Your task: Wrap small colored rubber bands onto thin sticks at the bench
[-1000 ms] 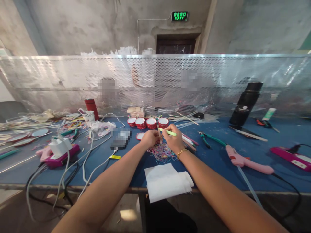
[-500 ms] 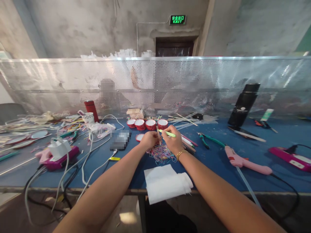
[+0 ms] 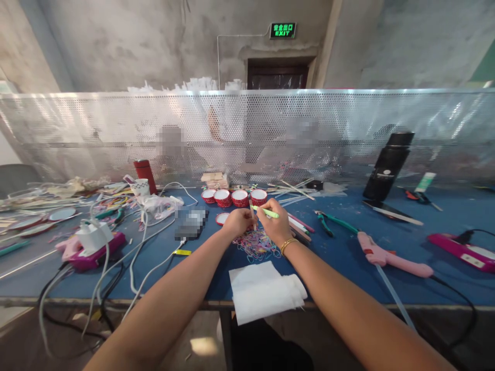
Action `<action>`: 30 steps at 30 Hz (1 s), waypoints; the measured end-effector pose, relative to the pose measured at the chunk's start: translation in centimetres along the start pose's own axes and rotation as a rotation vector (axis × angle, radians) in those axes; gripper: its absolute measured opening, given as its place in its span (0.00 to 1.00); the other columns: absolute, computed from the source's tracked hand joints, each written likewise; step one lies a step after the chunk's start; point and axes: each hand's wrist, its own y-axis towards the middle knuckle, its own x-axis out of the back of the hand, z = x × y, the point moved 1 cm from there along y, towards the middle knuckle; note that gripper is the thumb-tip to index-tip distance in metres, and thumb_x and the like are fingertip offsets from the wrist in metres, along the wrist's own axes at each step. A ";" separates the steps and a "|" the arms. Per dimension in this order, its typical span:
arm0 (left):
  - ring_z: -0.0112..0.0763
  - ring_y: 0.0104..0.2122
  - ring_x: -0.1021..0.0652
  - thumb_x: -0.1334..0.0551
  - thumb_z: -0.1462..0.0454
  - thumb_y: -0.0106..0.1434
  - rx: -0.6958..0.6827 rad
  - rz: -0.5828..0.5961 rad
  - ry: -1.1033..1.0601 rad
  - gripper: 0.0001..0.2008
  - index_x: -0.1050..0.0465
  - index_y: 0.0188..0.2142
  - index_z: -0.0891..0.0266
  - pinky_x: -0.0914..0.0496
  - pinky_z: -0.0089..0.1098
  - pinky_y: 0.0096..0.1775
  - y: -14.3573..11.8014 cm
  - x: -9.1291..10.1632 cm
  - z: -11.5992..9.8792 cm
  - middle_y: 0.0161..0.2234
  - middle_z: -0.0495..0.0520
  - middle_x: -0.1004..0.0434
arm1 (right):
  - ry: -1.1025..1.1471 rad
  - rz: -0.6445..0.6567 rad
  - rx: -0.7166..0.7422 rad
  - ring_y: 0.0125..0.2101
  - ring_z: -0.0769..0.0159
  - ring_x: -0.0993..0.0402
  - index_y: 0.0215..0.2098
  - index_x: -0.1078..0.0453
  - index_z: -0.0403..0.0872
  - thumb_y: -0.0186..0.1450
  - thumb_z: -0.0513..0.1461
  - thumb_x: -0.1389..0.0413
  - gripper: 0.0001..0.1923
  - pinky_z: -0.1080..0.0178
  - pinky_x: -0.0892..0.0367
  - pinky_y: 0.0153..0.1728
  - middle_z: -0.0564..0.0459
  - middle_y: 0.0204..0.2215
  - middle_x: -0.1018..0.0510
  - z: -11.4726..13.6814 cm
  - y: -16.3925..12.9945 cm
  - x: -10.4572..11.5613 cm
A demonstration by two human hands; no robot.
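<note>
Risk, judging from grips: left hand (image 3: pixel 238 221), pinching a thin upright stick (image 3: pixel 252 212) just above the rubber band pile (image 3: pixel 257 243), could let it tilt or slip. Right of it, right hand (image 3: pixel 276 225) grasps a green stick (image 3: pixel 266 212), tip crossing the upright one; a push could knock both into the pile.

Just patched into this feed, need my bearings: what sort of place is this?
Likely a small craft-assembly workshop: a blue workbench with a pink glue gun, a perforated metal divider between stations, bare concrete walls and an exit sign.
</note>
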 end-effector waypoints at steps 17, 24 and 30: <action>0.25 0.22 0.25 0.35 0.68 0.59 -0.034 0.012 0.054 0.03 0.24 0.28 0.64 0.32 0.24 0.27 0.5 0.1 0.6 0.21 0.48 0.24 | -0.044 -0.018 -0.014 0.26 0.62 0.29 0.28 0.35 0.52 0.61 0.45 0.45 0.08 0.61 0.37 0.30 0.55 0.24 0.25 -0.3 0.1 0.0; 0.24 0.22 0.25 0.33 0.67 0.58 -0.013 0.004 0.060 0.04 0.24 0.28 0.64 0.33 0.23 0.27 0.4 0.1 0.6 0.22 0.48 0.24 | -0.017 -0.031 -0.005 0.27 0.61 0.28 0.29 0.35 0.52 0.61 0.45 0.45 0.07 0.61 0.36 0.31 0.55 0.24 0.24 -0.2 0.0 0.0; 0.24 0.22 0.26 0.33 0.67 0.58 0.002 0.000 0.038 0.05 0.25 0.27 0.64 0.33 0.23 0.27 -0.1 0.1 -0.2 0.21 0.47 0.25 | -0.054 -0.018 0.001 0.26 0.61 0.29 0.27 0.36 0.52 0.62 0.45 0.45 0.08 0.62 0.37 0.30 0.55 0.23 0.25 -0.3 0.1 -0.1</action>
